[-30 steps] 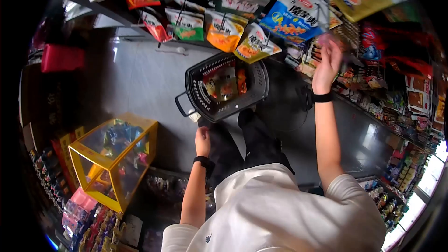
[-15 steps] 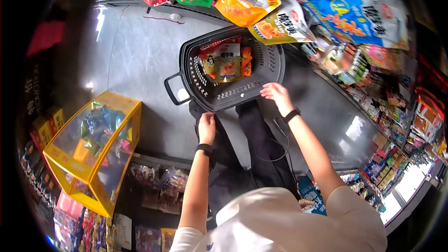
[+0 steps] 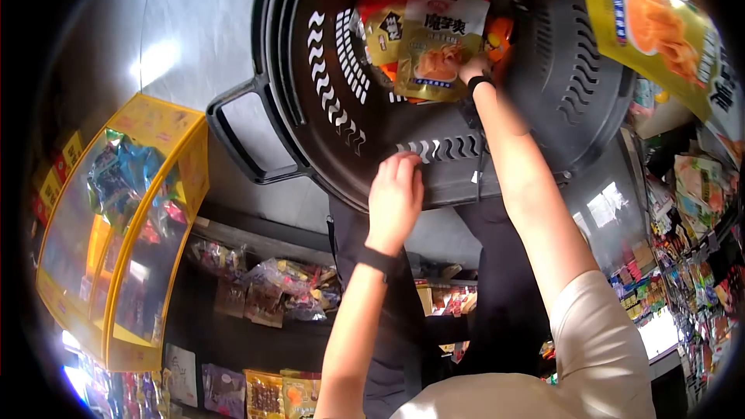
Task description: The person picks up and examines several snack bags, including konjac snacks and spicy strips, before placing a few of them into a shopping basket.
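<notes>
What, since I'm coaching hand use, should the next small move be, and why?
Probably a light pinch by the right hand on the near right edge of the gold pouch: that hand is down in the basket beside it, and the pouch overlaps other packets. Its fingertips are hidden.

"What's the person wearing?"
"A plain, pale short-sleeved top (image 3: 497, 397), loose at the right sleeve (image 3: 594, 314), and dark long trousers (image 3: 508, 283)."
"Anything on the wrists?"
"A narrow black band (image 3: 378, 262) circles the left one, and another dark band (image 3: 479, 84) circles the right."
</notes>
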{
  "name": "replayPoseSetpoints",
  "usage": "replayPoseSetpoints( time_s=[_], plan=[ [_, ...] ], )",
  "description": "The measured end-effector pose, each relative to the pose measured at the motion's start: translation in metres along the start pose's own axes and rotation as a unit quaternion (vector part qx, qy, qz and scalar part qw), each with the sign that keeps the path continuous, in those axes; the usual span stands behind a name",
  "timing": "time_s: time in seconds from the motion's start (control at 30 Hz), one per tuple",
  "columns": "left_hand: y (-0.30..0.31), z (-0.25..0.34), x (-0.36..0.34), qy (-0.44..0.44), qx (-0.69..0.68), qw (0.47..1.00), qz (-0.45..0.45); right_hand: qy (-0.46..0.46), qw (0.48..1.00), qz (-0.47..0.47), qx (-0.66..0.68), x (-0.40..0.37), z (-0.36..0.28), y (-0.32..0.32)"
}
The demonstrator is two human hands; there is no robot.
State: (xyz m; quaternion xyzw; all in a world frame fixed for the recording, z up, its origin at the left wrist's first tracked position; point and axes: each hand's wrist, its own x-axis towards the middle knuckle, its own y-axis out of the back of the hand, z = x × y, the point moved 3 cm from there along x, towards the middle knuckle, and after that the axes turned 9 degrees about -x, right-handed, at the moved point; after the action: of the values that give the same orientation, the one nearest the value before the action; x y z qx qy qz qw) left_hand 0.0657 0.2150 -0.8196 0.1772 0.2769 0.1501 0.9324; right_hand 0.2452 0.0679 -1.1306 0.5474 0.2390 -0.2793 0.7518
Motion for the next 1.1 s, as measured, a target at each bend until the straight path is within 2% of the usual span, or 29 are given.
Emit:
replayPoseSetpoints(
  time_s=[0.03, 0.07, 0.13, 0.17, 0.2, 0.27, 0.3, 0.33, 0.4, 0.43, 0.5, 0.6, 0.67, 0.73, 0.77, 0.8, 0.83, 0.87, 0.97, 1.0, 1.03, 1.07, 1.1],
  plan=[
    [-0.002, 0.003, -0.005, 0.007, -0.019, 1.0, 0.01, 0.038, 0.997, 0.0, 0.073, -0.017, 0.007, 0.026],
    [-0.004, 0.003, -0.008, 0.021, -0.025, 0.999, 0.012, 0.029, 0.998, -0.005, 0.057, -0.026, 0.01, 0.039],
    [0.002, 0.014, -0.01, 0.038, -0.04, 0.998, 0.021, 0.047, 0.99, -0.023, 0.131, -0.027, 0.026, 0.03],
    [0.003, 0.017, -0.01, 0.044, -0.042, 0.998, 0.032, 0.058, 0.983, 0.045, 0.166, -0.042, 0.033, 0.044],
    [0.007, 0.021, -0.011, 0.053, -0.058, 0.996, 0.031, 0.061, 0.969, 0.045, 0.236, -0.065, 0.035, 0.075],
    [0.017, 0.032, -0.014, 0.078, -0.078, 0.993, 0.039, 0.086, 0.967, 0.014, 0.239, -0.09, 0.048, 0.11],
    [0.024, 0.04, -0.018, 0.095, -0.09, 0.991, 0.038, 0.173, 0.934, 0.049, 0.308, -0.092, 0.059, 0.102],
    [0.031, 0.046, -0.024, 0.112, -0.106, 0.987, 0.032, 0.185, 0.904, 0.001, 0.386, -0.104, 0.066, 0.109],
    [0.05, 0.063, -0.034, 0.128, -0.123, 0.984, 0.017, 0.208, 0.853, -0.114, 0.465, -0.176, 0.074, 0.199],
    [0.06, 0.077, -0.038, 0.131, -0.135, 0.982, 0.027, 0.224, 0.822, -0.155, 0.5, -0.199, 0.082, 0.219],
    [0.08, 0.099, -0.047, 0.134, -0.163, 0.977, 0.037, 0.264, 0.718, -0.27, 0.585, -0.274, 0.095, 0.289],
    [0.11, 0.138, -0.064, 0.166, -0.358, 0.918, 0.037, 0.279, 0.674, -0.303, 0.614, -0.363, 0.131, 0.358],
    [0.145, 0.202, -0.082, 0.211, -0.448, 0.867, -0.047, 0.282, 0.688, -0.268, 0.612, -0.426, 0.158, 0.415],
    [0.157, 0.253, -0.1, 0.182, -0.577, 0.793, -0.075, 0.286, 0.667, -0.2, 0.658, -0.466, 0.187, 0.439],
    [0.159, 0.271, -0.108, 0.184, -0.595, 0.777, -0.086, 0.299, 0.678, -0.168, 0.65, -0.478, 0.206, 0.45],
    [0.168, 0.318, -0.115, 0.137, -0.547, 0.821, -0.09, 0.31, 0.689, -0.137, 0.64, -0.487, 0.225, 0.462],
    [0.178, 0.365, -0.122, 0.091, -0.495, 0.86, -0.087, 0.324, 0.663, -0.086, 0.669, -0.502, 0.242, 0.487],
    [0.182, 0.406, -0.131, 0.089, -0.495, 0.859, -0.101, 0.335, 0.635, -0.037, 0.695, -0.518, 0.26, 0.508],
    [0.176, 0.507, -0.145, -0.024, -0.451, 0.884, -0.123, 0.386, 0.609, 0.144, 0.677, -0.551, 0.316, 0.573],
    [0.164, 0.515, -0.14, -0.03, -0.519, 0.84, -0.153, 0.391, 0.6, 0.196, 0.67, -0.563, 0.335, 0.593],
    [0.168, 0.55, -0.15, -0.071, -0.485, 0.855, -0.166, 0.389, 0.58, 0.192, 0.69, -0.568, 0.351, 0.61],
    [0.173, 0.59, -0.158, -0.112, -0.45, 0.868, -0.177, 0.398, 0.58, 0.282, 0.652, -0.582, 0.367, 0.639],
    [0.174, 0.615, -0.159, -0.152, -0.44, 0.865, -0.186, 0.396, 0.576, 0.314, 0.642, -0.574, 0.378, 0.648]
  ],
)
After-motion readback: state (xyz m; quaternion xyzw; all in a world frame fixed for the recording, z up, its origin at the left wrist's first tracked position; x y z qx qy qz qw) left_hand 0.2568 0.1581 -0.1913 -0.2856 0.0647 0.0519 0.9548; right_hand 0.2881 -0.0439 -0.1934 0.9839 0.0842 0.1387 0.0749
